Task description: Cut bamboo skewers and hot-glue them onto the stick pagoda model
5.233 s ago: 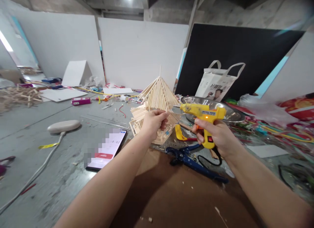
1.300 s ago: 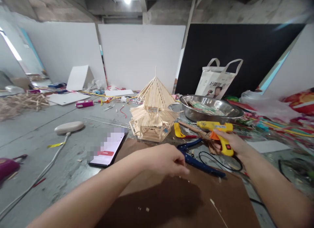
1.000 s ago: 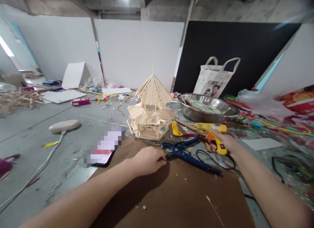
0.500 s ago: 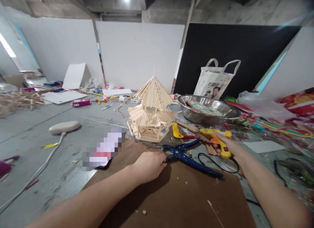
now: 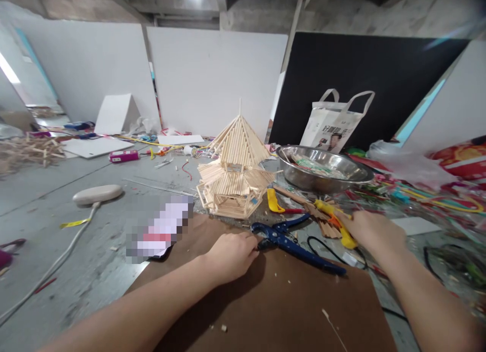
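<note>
A: What's the pale tan, tiered stick house made of?
B: Slim wooden rods, matt and bare-looking.
A: And the pistol-shaped yellow glue gun?
B: Plastic, with an orange plastic trigger.
A: The round silver basin?
B: Polished metal, smooth and glossy.
A: The flat brown sheet?
B: Smooth and mostly matt; paper or board, I can't tell.
A: The grey floor?
B: Concrete-looking, scuffed, rough in patches.

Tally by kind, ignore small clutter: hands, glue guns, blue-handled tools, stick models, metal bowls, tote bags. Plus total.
Left hand, right hand: 2
Glue gun: 1
Blue-handled tool: 1
Stick model: 1
Metal bowl: 1
Tote bag: 1
Total: 7
</note>
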### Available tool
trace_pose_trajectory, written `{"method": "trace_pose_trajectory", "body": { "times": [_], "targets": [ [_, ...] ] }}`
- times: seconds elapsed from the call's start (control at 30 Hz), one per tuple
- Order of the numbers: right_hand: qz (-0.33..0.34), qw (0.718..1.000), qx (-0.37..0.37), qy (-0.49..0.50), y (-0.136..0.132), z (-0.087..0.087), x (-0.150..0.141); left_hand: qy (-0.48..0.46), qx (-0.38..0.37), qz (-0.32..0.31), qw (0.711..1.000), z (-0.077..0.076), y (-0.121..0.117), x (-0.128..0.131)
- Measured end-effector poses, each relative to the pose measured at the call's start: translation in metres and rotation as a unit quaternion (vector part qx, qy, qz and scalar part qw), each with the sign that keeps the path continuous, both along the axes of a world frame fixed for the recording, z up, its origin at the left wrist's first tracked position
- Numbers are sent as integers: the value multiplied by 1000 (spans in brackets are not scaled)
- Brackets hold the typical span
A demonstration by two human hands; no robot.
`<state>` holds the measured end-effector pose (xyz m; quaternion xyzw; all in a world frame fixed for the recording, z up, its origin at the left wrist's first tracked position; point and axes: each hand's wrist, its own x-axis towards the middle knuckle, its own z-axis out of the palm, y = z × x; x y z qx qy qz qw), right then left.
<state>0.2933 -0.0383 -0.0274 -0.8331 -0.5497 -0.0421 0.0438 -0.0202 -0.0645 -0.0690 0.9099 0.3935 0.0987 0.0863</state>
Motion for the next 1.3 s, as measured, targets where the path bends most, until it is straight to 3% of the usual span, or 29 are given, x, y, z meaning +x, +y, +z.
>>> {"method": "trace_pose_trajectory", "body": {
  "times": [0.03, 0.1, 0.17, 0.23, 0.37, 0.5, 0.63, 0.73, 0.8, 0.9, 1.0, 1.13, 1.3],
  "targets": [
    [8, 999, -14, -40, -3, 3, -10, -1, 0, -2, 1000, 0, 0, 0],
    [145, 988, -17, -53, -7, 4, -32, -2, 0, -5, 1000, -1, 0, 0],
    [305, 951, -43, -7, -9, -2, -53, 0, -1, -7, 1000, -1, 0, 0],
    [373, 925, -64, 9, -9, -11, -68, 4, -2, -9, 1000, -1, 0, 0],
    [371, 923, -95, -23, -9, -24, -74, 13, -6, -9, 1000, 0, 0, 0],
    [343, 931, -117, -55, -10, -24, -65, 9, -6, -10, 1000, -1, 0, 0],
    [319, 945, -77, 5, -11, -13, -61, -31, 4, -6, 1000, 3, 0, 0],
    [332, 941, -18, 66, -15, 7, -72, -128, 12, 19, 992, 16, 3, -2],
    [368, 924, 19, 100, -19, 24, -88, -211, 27, 41, 976, 30, 5, -4],
    [458, 877, 46, 137, -23, 47, -120, -304, 39, 70, 949, 54, 7, -8],
    [504, 843, 59, 181, -21, 61, -150, -351, 18, 91, 932, 68, 6, -13],
    [516, 837, 18, 182, -18, 62, -169, -292, 30, 89, 952, 65, 10, -23],
    [436, 893, -57, 98, -19, 36, -160, -63, 24, 100, 993, 53, 25, -41]
  ]
}}
